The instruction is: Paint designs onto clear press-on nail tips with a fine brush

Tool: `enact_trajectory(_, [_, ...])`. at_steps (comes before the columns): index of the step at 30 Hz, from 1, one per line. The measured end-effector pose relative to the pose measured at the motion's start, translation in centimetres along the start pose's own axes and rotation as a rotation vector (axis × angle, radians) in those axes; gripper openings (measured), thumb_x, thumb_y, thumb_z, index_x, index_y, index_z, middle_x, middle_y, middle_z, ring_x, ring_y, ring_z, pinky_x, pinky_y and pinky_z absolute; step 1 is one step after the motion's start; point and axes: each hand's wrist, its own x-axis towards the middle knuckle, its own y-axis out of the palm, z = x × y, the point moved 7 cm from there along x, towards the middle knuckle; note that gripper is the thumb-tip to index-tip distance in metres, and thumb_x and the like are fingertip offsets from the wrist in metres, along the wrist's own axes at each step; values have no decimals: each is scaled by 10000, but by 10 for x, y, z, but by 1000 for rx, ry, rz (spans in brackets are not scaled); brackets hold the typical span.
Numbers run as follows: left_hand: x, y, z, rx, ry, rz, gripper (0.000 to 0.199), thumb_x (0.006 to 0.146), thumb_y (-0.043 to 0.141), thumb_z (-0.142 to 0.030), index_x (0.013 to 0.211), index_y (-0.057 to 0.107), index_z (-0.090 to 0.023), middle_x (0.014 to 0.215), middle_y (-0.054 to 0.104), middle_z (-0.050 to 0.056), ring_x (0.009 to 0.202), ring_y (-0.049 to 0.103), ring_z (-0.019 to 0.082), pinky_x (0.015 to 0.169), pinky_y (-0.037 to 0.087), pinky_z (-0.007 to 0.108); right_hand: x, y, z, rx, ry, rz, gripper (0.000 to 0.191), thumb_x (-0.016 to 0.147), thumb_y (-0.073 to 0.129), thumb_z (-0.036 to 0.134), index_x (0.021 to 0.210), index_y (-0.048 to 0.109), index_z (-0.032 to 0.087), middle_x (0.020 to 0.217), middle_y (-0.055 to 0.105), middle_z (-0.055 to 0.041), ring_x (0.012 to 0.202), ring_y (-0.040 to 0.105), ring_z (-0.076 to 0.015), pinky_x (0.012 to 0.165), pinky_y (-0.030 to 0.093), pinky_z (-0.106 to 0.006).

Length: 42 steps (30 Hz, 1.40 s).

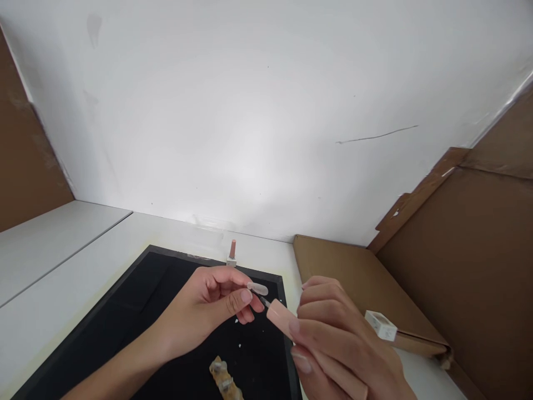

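Observation:
My left hand (204, 303) pinches a clear, pale false nail (259, 288) between thumb and index finger, above the black mat (116, 316). In my right hand (345, 339) is a nail polish brush by its long pink cap (280, 318). Its dark brush tip (264, 301) points left and reaches close to the false nail's base, near my left thumb. Whether the bristles touch the nail, I cannot tell. Below the hands lies a tan strip (225, 379) with several clear pieces on it, cut off by the lower edge.
A small bottle with a pink cap (232, 250) stands behind the mat's far edge. Near the white wall lies a clear plastic tray (208, 236). To the right, a flat cardboard box (345, 266) has a small white block (380, 325) at its edge. Brown panels flank both sides.

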Motion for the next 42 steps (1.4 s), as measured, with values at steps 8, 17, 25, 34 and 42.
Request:
enact_trajectory(8, [-1,0,0,31,-9,0,180,762,722,-342,782,706,-164,672,713,-3,586,607,86,597,497,198,1,0,1,-26,5,3,285,684,504,6,894,535,197,595,532,-7,572,471,-159,523,439,-343])
enact_trajectory(17, [0,-2,-2,78,-43,-34,192,768,714,-330,772,695,-139,685,715,22,587,609,103,595,499,217,5,-6,6,-114,-31,-54,204,696,498,-9,790,542,167,557,500,6,573,453,-146,520,431,-326])
enact_trajectory(25, [0,-2,0,53,-33,-18,166,772,714,-316,786,710,-151,676,715,9,583,609,93,598,497,205,4,-3,5,-107,-29,-14,224,706,502,-13,826,562,167,557,527,-2,572,475,-153,525,435,-332])
enact_trajectory(34, [0,-2,0,36,-29,-20,183,760,723,-331,766,703,-149,663,711,12,578,608,98,586,493,208,6,-2,6,-102,-28,-18,212,709,508,-18,813,565,158,566,532,-3,592,482,-149,529,451,-324])
enact_trajectory(42, [0,-3,0,41,-25,-15,200,749,730,-346,762,708,-148,650,706,10,579,609,100,586,496,209,5,-1,5,-71,-24,8,217,715,514,-17,841,567,152,599,558,-9,587,493,-143,541,463,-332])
